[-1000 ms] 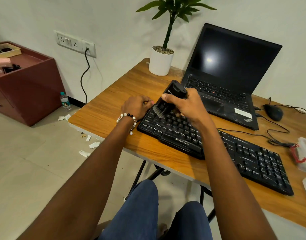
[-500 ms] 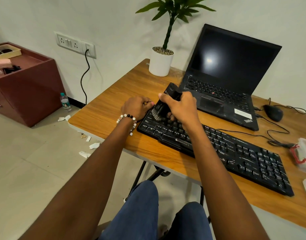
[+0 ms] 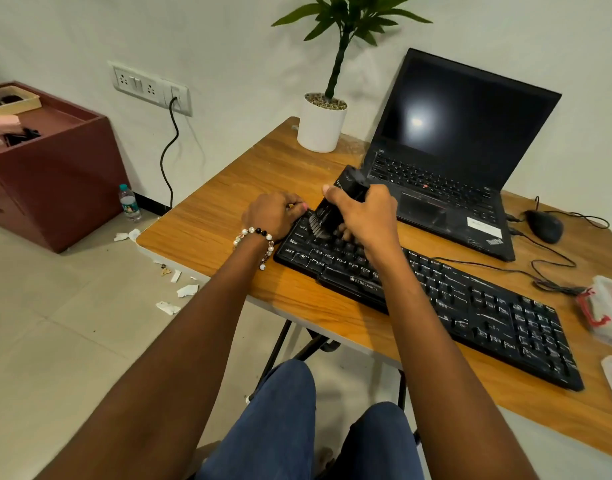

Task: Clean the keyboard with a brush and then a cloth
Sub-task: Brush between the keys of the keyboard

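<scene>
paper scraps (image 3: 180, 292) are seen on the floor at far left. the wooden table (image 3: 221, 216) bears a black keyboard (image 3: 471, 306). the left hand (image 3: 273, 213) is curled on the keyboard's left end, gripping its corner. just right of it, the right hand (image 3: 363, 213) is wrapped around a black brush (image 3: 335, 202), whose bristles are pressed onto the upper-left keys. behind, a plant pot (image 3: 320, 128) and an open laptop (image 3: 453, 157) are set; a mouse (image 3: 544, 225) lies farther right.

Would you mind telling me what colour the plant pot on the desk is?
Plain white; the plant pot shows clearly in the head view.
</scene>
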Available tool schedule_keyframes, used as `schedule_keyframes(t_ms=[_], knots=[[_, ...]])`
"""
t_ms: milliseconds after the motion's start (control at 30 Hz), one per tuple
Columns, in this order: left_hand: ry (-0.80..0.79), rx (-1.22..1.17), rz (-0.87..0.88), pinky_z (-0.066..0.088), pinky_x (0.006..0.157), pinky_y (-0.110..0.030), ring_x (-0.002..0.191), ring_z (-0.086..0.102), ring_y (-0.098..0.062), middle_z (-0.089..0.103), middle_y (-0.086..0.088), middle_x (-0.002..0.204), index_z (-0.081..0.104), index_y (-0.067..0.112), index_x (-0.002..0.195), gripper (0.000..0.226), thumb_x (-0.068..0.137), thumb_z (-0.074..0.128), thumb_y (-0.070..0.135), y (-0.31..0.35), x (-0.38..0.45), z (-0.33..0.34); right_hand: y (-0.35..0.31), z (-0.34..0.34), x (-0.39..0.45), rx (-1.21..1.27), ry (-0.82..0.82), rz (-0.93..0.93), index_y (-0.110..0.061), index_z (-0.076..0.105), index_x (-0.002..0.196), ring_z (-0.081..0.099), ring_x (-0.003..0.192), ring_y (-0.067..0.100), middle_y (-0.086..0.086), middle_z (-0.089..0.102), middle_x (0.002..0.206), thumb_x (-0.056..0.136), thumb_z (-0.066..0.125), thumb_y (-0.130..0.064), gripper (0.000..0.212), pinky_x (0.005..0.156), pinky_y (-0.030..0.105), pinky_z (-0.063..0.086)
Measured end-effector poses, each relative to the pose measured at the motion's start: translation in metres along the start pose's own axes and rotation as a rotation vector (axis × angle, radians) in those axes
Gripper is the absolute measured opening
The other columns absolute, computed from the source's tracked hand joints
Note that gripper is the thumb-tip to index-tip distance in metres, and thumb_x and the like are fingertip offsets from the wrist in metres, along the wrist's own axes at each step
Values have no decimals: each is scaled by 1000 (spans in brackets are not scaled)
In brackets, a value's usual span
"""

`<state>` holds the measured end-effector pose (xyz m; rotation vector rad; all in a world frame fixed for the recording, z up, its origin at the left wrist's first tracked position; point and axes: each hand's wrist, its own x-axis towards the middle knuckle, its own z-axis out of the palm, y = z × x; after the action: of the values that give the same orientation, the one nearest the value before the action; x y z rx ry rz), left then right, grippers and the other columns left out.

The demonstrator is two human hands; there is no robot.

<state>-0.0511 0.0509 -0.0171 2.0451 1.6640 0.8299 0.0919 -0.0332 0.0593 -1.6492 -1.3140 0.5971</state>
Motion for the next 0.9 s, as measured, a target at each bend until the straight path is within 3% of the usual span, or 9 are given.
schedule_keyframes(t_ms=[167, 300, 367, 467, 600, 700, 800, 900], knots=[[12, 29, 7, 36, 64, -27, 93, 63, -21, 71, 1, 106, 68, 34, 114, 29, 95, 51, 48, 3, -1, -1, 9, 2, -6, -105, -130, -93, 3, 65, 86, 61, 48, 14, 17, 71, 74, 83, 74, -44, 48, 42, 28, 49], [14, 24, 13, 37, 64, -26, 94, 63, -20, 71, 2, 107, 69, 36, 111, 27, 95, 52, 49, 3, -1, -2, 8, -21, -4, -189, -288, -109, -4, 68, 84, 59, 48, 14, 9, 72, 72, 84, 75, -38, 35, 44, 27, 46], [12, 15, 13, 35, 63, -26, 90, 62, -18, 71, 3, 105, 70, 36, 110, 27, 95, 52, 49, 3, -1, -1, 7, -34, 2, -264, -322, -110, -3, 68, 86, 65, 58, 18, 10, 73, 77, 82, 77, -37, 35, 50, 29, 49], [19, 16, 8, 34, 61, -26, 85, 59, -16, 71, 3, 103, 69, 37, 110, 27, 95, 52, 50, 2, -2, -2, 3, -41, 6, -281, -277, -146, -2, 68, 89, 68, 74, 19, 8, 72, 83, 81, 77, -38, 38, 62, 30, 52], [25, 23, 22, 35, 62, -26, 92, 62, -19, 71, 3, 106, 69, 36, 111, 27, 95, 52, 49, 4, -3, -2, 9, -31, -4, -106, -163, -143, 2, 64, 87, 67, 71, 24, 16, 72, 86, 80, 76, -45, 49, 63, 41, 54], [29, 29, 27, 36, 64, -26, 94, 63, -20, 71, 3, 107, 69, 35, 112, 27, 95, 52, 48, 3, -2, -3, 18, -29, -12, -101, -249, -131, 0, 65, 88, 60, 55, 14, 17, 71, 79, 82, 75, -44, 46, 45, 29, 46], [20, 31, 25, 36, 63, -27, 94, 63, -20, 71, 3, 108, 69, 35, 112, 28, 95, 51, 49, 3, -2, -2, 18, -41, -10, -160, -242, -117, -8, 66, 77, 58, 54, 8, 3, 68, 70, 83, 76, -38, 32, 48, 23, 44], [21, 26, 19, 35, 62, -26, 90, 61, -18, 71, 3, 106, 69, 35, 112, 28, 95, 51, 49, 3, -2, -2, 11, -49, -5, -283, -234, -162, -12, 64, 72, 64, 65, 12, 1, 69, 72, 82, 76, -37, 30, 56, 26, 48]])
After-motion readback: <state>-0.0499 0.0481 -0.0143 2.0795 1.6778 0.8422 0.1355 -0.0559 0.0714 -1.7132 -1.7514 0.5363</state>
